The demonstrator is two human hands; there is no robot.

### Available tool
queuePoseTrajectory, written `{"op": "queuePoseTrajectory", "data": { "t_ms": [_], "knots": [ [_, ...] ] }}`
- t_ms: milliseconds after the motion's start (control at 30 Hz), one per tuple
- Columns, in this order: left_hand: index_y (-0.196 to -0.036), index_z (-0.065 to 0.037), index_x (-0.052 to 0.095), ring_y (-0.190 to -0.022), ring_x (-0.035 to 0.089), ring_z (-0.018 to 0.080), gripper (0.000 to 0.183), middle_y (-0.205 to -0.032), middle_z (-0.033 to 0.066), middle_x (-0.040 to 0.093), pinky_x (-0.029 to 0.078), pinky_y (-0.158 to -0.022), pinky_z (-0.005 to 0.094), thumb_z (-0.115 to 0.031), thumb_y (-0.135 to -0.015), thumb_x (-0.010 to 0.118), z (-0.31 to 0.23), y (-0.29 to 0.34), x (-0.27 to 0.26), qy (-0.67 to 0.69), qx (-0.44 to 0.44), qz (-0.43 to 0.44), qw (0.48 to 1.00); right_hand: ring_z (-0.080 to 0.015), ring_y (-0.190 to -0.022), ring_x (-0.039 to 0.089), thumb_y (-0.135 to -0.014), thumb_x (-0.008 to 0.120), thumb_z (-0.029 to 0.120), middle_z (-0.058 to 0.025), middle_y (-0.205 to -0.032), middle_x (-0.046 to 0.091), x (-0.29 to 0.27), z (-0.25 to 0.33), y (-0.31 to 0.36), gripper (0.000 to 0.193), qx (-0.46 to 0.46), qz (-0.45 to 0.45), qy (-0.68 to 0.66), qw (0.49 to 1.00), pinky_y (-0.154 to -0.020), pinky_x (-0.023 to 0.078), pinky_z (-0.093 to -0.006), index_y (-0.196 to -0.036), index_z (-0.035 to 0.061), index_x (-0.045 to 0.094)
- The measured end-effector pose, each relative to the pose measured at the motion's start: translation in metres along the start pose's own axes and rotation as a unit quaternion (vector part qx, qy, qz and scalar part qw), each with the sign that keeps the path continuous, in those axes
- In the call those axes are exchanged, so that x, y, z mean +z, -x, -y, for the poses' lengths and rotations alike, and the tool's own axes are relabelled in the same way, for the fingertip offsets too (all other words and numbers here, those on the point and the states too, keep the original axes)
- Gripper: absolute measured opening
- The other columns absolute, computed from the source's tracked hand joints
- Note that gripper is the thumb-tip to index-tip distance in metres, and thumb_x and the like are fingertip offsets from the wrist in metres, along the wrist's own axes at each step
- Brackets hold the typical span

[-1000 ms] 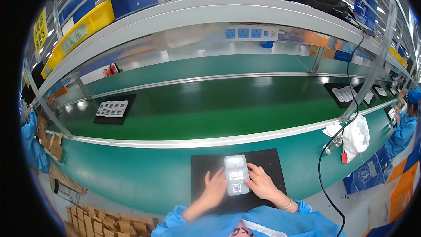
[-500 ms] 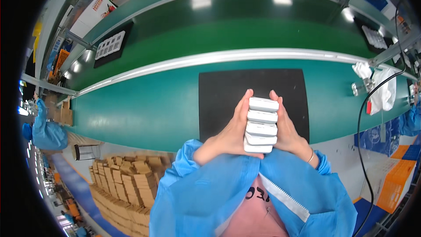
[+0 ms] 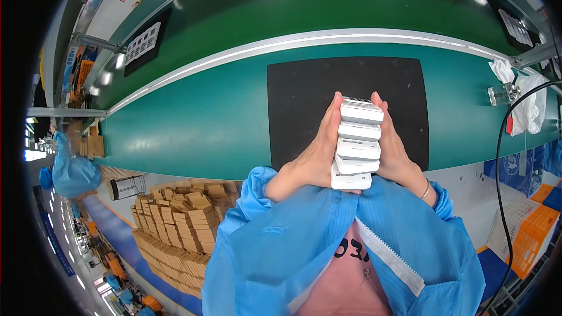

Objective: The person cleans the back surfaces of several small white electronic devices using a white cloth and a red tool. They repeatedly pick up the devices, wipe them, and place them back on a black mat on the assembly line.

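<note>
**Holding five cases, palm against palm, at the near side of the mat**

Pressing a slightly crooked column of five white cases [image 3: 358, 148] between left hand [image 3: 315, 153] and right hand [image 3: 397, 155], palms turned inward and clamped on opposite sides of it; showing narrow edges upward, with the nearest case jutting a little to the left; seen against the near half of the black mat [image 3: 304, 85] (cannot tell how high above it); pointing fingers toward the mat's far side; letting one fingertip show beneath the nearest case (cannot tell whose); wearing blue sleeves [image 3: 253, 194] and, at the right wrist, a thin bracelet [image 3: 426, 189].

Facing, beyond the mat, a pale rail [image 3: 328, 36] and a green belt [image 3: 333, 9], with black boards [image 3: 163, 32] bearing white pieces to far left and far right; flanked on both sides of the mat by teal bench [image 3: 193, 131]; also seeing, right of the mat, a white bag [image 3: 534, 111], a clear container [image 3: 499, 95] and a black cable [image 3: 499, 181]; nearer than the mat, cartons [image 3: 181, 228] to the left, an orange crate [image 3: 531, 240] to the right; far left of the mat, a co-worker [image 3: 76, 171] in blue.
</note>
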State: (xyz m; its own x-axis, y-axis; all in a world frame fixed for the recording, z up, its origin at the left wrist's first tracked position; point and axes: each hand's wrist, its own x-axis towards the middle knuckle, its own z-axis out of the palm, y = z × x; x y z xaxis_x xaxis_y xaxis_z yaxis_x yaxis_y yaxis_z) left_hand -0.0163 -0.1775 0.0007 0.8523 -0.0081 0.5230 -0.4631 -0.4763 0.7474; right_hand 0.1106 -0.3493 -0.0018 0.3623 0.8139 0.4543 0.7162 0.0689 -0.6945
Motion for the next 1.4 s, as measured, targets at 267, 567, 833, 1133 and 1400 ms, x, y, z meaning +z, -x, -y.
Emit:
{"op": "queuePoseTrajectory", "data": {
  "t_ms": [267,567,833,1133,1400],
  "knots": [
    [-0.163,-0.008,-0.021,-0.158,0.0,0.0495,0.165,-0.169,0.0312,-0.012,0.016,-0.125,0.0592,-0.054,-0.058,0.099,-0.002,-0.001,0.001,0.065,-0.034,-0.016,0.997,-0.0483,-0.145,0.038,-0.073,0.091,0.029,-0.0304,-0.163,0.026,0.007,-0.002,-0.002,0.128,0.008,-0.009,0.057,0.998,-0.12,0.032,-0.0603,-0.163,-0.0009,0.005],
    [-0.165,-0.005,-0.014,-0.161,-0.004,0.0295,0.15,-0.173,0.0172,-0.009,0.005,-0.127,0.0464,-0.06,-0.071,0.09,-0.003,0.003,-0.042,0.387,-0.177,0.017,0.905,-0.0403,-0.131,0.049,-0.063,0.09,0.027,-0.0226,-0.141,0.048,-0.043,0.046,-0.046,0.112,0.037,0.115,0.263,0.957,-0.118,0.033,-0.0561,-0.156,-0.0038,0.034],
    [-0.165,0.0,0.011,-0.162,0.002,0.0289,0.083,-0.174,0.017,0.009,0.001,-0.13,0.042,-0.058,-0.109,0.029,-0.001,-0.015,-0.043,0.251,-0.282,-0.12,0.918,-0.038,-0.135,0.047,-0.064,0.089,0.032,-0.023,-0.146,0.048,-0.025,0.039,-0.056,0.111,0.066,0.143,0.266,0.951,-0.121,0.031,-0.0523,-0.155,-0.0035,0.036],
    [-0.166,-0.004,0.012,-0.16,0.013,0.0311,0.076,-0.173,0.0191,0.012,0.014,-0.128,0.042,-0.056,-0.112,0.02,0.005,-0.031,-0.019,0.267,-0.348,-0.149,0.886,-0.0461,-0.153,0.025,-0.061,0.097,0.034,-0.0262,-0.169,0.014,-0.055,0.004,-0.016,0.133,0.111,0.114,0.049,0.986,-0.124,0.028,-0.0536,-0.164,0.0038,0.018],
    [-0.167,-0.007,0.013,-0.157,0.021,0.0297,0.083,-0.171,0.0188,0.017,0.019,-0.127,0.0415,-0.065,-0.108,0.017,0.006,-0.032,-0.002,0.292,-0.349,-0.194,0.869,-0.0481,-0.151,0.031,-0.061,0.098,0.024,-0.0283,-0.169,0.014,-0.045,-0.012,-0.003,0.137,0.126,0.106,0.011,0.986,-0.121,0.034,-0.0513,-0.166,0.0057,0.011]
  ]
}}
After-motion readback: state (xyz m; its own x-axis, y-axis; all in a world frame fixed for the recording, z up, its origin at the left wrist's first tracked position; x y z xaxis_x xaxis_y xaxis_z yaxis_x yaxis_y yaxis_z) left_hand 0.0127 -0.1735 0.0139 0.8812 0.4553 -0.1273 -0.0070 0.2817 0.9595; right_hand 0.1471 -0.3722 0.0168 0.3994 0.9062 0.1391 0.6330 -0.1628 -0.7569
